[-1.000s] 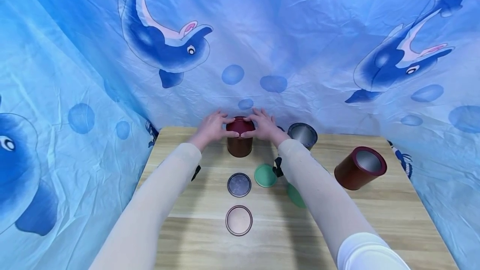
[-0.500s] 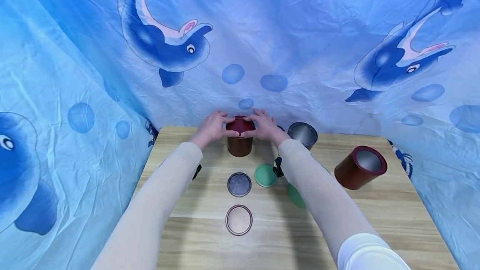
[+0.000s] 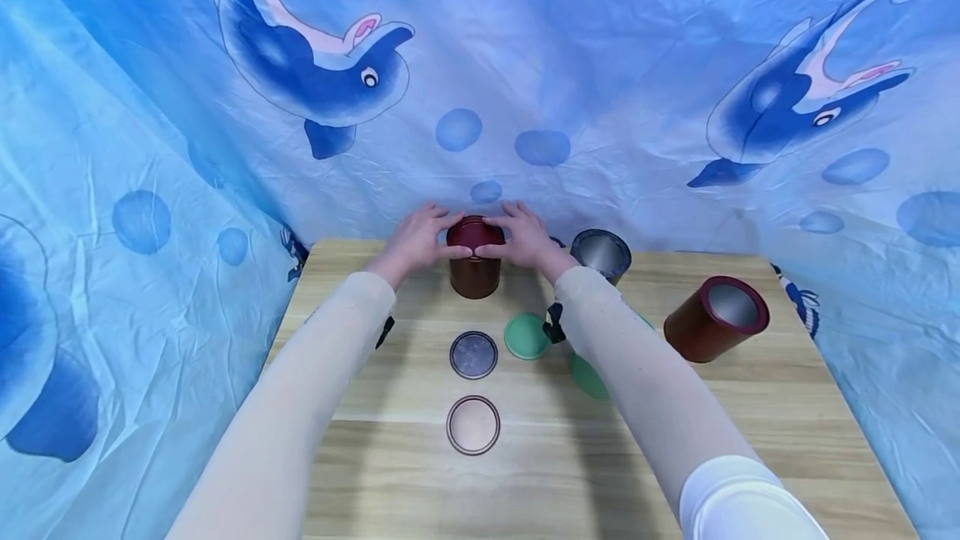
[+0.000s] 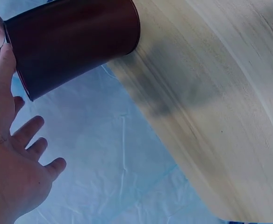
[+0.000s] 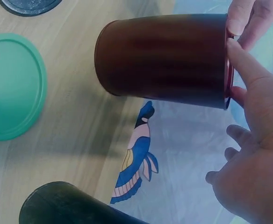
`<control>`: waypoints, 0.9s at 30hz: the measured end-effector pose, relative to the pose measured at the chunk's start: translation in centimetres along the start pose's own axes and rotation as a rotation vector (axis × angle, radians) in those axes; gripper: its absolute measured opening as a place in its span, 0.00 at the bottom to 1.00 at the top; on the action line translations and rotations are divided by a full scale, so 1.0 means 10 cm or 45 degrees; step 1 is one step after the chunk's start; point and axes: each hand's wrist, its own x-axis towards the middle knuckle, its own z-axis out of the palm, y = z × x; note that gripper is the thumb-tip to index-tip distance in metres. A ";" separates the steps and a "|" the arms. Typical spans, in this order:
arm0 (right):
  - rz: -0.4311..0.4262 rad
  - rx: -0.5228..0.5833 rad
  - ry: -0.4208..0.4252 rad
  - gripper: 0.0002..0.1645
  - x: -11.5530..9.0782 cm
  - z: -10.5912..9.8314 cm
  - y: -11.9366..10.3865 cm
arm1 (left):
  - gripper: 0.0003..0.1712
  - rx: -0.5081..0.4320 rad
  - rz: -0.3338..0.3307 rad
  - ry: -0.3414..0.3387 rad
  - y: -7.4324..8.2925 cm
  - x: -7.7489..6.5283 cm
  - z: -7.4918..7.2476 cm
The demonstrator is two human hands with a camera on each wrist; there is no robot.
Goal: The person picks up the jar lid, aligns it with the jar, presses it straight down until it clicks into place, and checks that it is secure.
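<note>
A brown-red canister (image 3: 475,280) stands upright near the back edge of the table, topped by a dark red lid (image 3: 472,233). From its left side, my left hand (image 3: 415,245) holds the lid's rim between thumb and index finger, the other fingers spread loosely. My right hand (image 3: 529,242) does the same from the right, and the two thumb tips nearly meet at the front of the rim. In the right wrist view the thumb (image 5: 248,63) lies on the rim of the canister. How firmly the lid sits cannot be told.
Three loose lids lie on the table: dark grey (image 3: 473,355), green (image 3: 527,337) and pinkish (image 3: 473,425). A dark grey canister (image 3: 602,255) and a red-rimmed canister (image 3: 693,330) stand lidless to the right. My right sleeve partly hides a green object (image 3: 588,376). A dolphin-printed curtain (image 3: 480,107) encloses the table.
Both hands stay around the lid of the canister with almost no movement. The head view has tilted slightly, so everything appears a little higher in it.
</note>
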 end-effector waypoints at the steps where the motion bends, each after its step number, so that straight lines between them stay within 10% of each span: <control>1: -0.011 -0.011 0.004 0.46 0.00 -0.01 -0.01 | 0.48 0.001 0.011 0.004 0.00 0.00 0.00; 27: -0.231 -0.177 -0.019 0.52 -0.75 -0.28 -0.42 | 0.48 0.225 0.266 0.027 0.17 -0.61 -0.44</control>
